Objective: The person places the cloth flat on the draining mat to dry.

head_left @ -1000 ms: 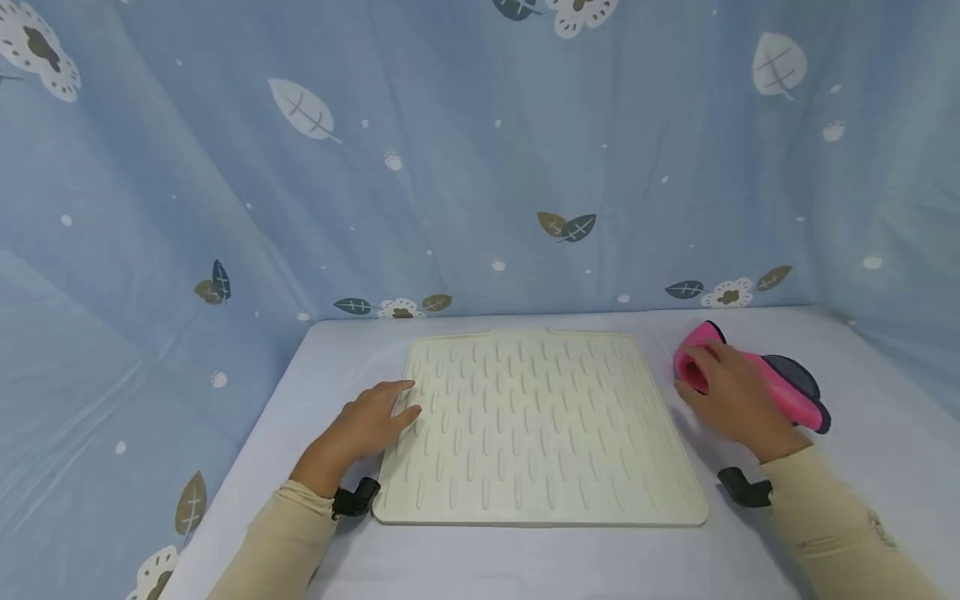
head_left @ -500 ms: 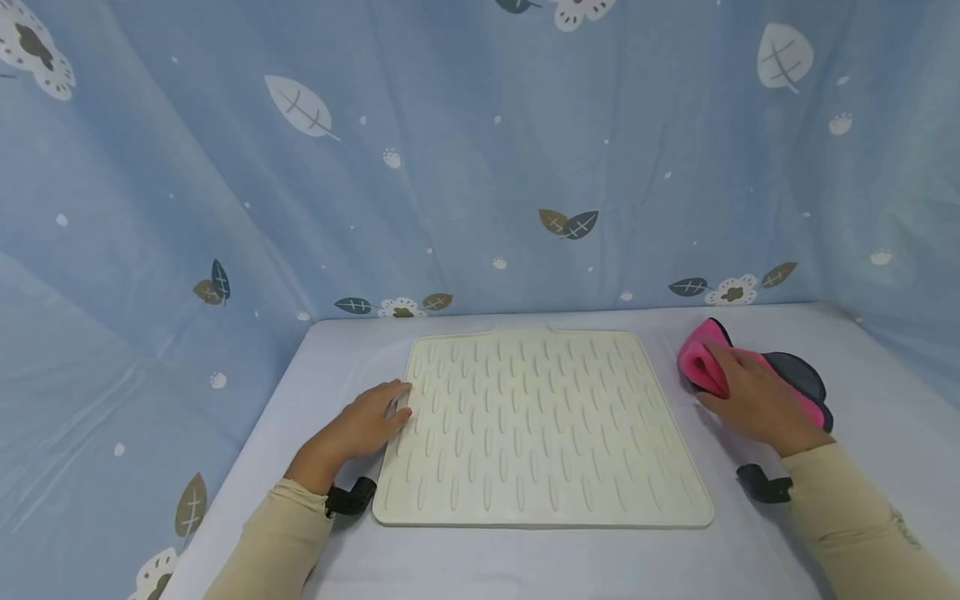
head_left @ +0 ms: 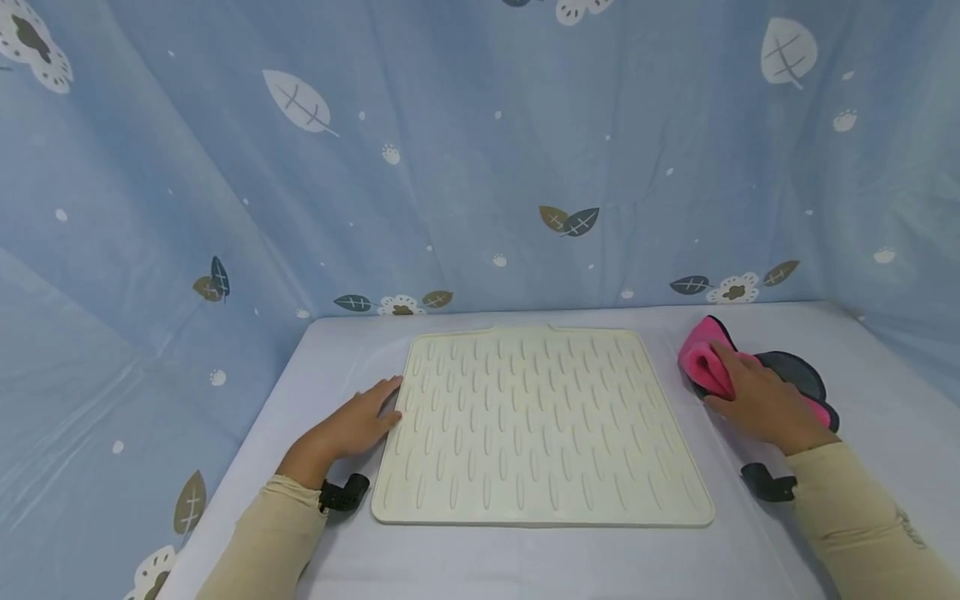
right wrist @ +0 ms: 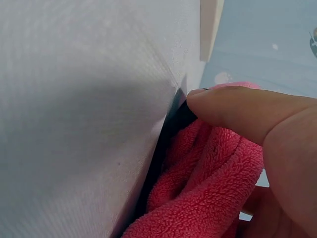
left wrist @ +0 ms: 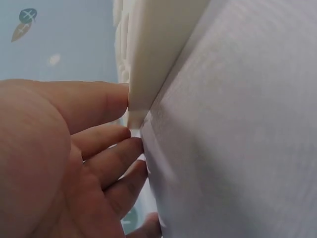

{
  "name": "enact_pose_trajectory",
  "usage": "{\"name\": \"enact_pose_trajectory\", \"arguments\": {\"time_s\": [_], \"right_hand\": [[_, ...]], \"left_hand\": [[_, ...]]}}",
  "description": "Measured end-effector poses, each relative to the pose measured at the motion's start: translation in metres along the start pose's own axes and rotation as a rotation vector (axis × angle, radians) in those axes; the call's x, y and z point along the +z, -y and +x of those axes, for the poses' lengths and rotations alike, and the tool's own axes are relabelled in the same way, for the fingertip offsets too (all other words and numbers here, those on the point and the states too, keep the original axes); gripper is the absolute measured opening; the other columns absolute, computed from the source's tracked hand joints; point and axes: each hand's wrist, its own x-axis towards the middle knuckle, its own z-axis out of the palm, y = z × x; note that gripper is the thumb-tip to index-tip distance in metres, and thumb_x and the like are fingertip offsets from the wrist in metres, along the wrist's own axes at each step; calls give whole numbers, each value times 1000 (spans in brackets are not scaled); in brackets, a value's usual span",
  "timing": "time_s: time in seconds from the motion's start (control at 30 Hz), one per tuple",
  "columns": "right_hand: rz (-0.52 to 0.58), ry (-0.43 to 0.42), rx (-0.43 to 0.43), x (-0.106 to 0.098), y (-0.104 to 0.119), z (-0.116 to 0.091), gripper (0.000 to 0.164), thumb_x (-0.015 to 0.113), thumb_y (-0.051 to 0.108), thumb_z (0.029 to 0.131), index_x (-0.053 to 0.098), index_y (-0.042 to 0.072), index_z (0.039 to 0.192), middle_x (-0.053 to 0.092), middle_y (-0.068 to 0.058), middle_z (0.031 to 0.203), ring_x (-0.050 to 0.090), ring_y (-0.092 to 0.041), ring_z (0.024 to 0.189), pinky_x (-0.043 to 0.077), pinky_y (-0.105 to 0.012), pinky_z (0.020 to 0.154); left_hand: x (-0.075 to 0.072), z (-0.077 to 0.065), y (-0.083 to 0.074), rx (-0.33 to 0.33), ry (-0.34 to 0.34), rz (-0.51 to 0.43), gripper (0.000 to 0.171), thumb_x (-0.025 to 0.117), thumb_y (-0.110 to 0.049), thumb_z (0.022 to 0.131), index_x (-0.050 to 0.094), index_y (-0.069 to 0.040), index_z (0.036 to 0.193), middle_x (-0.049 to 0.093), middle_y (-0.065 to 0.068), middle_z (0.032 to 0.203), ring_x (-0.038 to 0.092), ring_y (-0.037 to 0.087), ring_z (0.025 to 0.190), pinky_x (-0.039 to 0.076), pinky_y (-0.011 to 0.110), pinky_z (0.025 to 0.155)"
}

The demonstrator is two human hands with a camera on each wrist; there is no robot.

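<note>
My left hand (head_left: 351,431) is beside the left edge of a cream mat (head_left: 540,425) with rows of raised ridges. In the left wrist view its thumb (left wrist: 101,103) is up against the mat's edge (left wrist: 156,54), the other fingers loosely spread with nothing in them. At the right, my right hand (head_left: 767,406) holds a bunched fluffy pink cloth (head_left: 703,350) with a grey reverse side and black edging. In the right wrist view the thumb (right wrist: 228,106) lies along the cloth's (right wrist: 198,203) black edge, and the other fingers are mostly hidden behind the folds.
The white-covered table (head_left: 517,562) ends at the back against a blue curtain (head_left: 450,167) printed with leaves and flowers, which also hangs at both sides. Black wrist cameras (head_left: 345,493) sit on both wrists.
My left hand has drawn left, from over the mat's edge to beside it. My right hand has slid right along the cloth, and the rolled fold by its fingers has flattened.
</note>
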Motion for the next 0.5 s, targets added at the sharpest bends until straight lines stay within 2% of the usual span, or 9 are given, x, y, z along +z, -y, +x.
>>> {"name": "enact_pose_trajectory", "arguments": {"time_s": [0.27,0.5], "right_hand": [[-44,11,-13,2,-5,1,88,70,28,87,20,1,155,41,-43,133,48,-66,111,41,-79,82],[-51,-46,-39,4,-5,2,80,72,15,85,29,-5,150,58,-39,112,61,-54,93,48,-71,78]], "left_hand": [[-1,-2,-1,2,17,-20,62,48,-19,105,22,-2,158,22,22,163,15,42,153,6,59,122],[-1,0,-1,-21,14,-27,62,48,-19,104,22,-5,158,20,21,164,14,41,153,6,58,123]]}}
